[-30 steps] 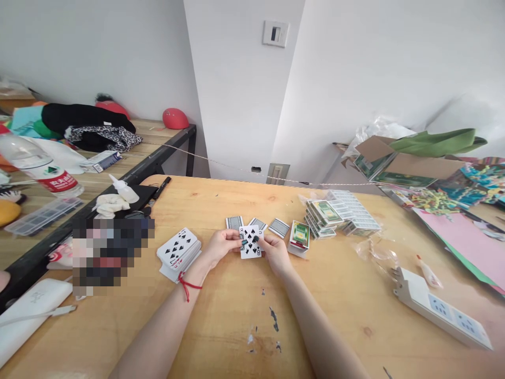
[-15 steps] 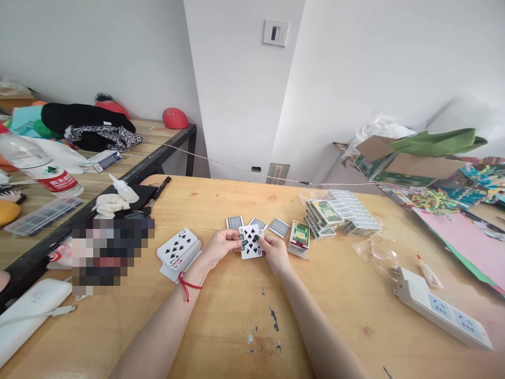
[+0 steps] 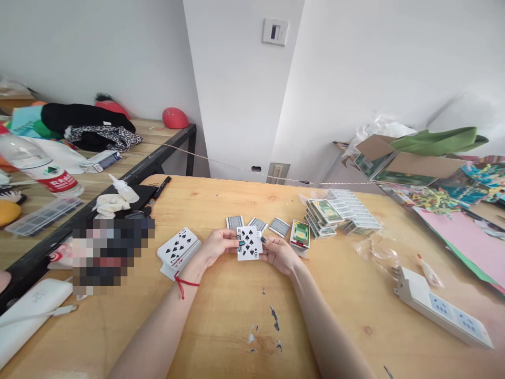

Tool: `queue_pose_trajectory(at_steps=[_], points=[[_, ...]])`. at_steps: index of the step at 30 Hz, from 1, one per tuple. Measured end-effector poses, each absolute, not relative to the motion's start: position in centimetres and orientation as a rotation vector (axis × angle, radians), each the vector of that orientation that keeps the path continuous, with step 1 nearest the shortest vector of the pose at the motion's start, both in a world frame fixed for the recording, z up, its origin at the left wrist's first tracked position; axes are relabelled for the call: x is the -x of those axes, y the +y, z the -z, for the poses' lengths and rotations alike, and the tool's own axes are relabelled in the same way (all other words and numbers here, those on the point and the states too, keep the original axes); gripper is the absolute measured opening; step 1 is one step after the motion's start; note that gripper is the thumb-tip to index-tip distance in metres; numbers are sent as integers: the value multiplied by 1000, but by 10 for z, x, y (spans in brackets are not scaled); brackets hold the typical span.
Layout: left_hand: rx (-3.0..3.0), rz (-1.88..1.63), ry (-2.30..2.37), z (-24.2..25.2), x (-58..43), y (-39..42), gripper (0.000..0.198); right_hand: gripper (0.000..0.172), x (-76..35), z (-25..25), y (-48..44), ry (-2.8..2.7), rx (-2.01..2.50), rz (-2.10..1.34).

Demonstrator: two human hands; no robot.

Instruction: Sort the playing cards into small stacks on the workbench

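Glossy rectangular spade card point(image 3: 249, 243) sits pinched between left hand point(image 3: 215, 246) and right hand point(image 3: 279, 253) over scuffed wooden table point(image 3: 236, 326).

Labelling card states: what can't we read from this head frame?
Head view:
- held cards: only the top spade card shows; it hides any behind, count unclear.
- left hand and right hand cover their side edges.
- face-down cards: faces turned down.
- pixelated patch: contents blurred.
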State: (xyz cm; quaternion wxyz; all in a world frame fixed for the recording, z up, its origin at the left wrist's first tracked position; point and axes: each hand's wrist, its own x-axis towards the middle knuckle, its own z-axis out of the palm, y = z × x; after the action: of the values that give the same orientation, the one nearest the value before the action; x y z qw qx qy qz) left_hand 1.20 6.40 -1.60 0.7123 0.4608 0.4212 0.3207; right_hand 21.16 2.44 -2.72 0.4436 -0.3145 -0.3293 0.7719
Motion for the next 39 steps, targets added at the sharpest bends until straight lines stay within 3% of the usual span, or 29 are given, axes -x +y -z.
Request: queue_pose_trajectory(at_steps=[15,39], points=[[-1099,-705,931,14,-14,61,32,31,-204,27,24,-851,857,-1858],[-1198,-817,865,16,-17,56,20,31,-198,39,27,-964,994,-1605]])
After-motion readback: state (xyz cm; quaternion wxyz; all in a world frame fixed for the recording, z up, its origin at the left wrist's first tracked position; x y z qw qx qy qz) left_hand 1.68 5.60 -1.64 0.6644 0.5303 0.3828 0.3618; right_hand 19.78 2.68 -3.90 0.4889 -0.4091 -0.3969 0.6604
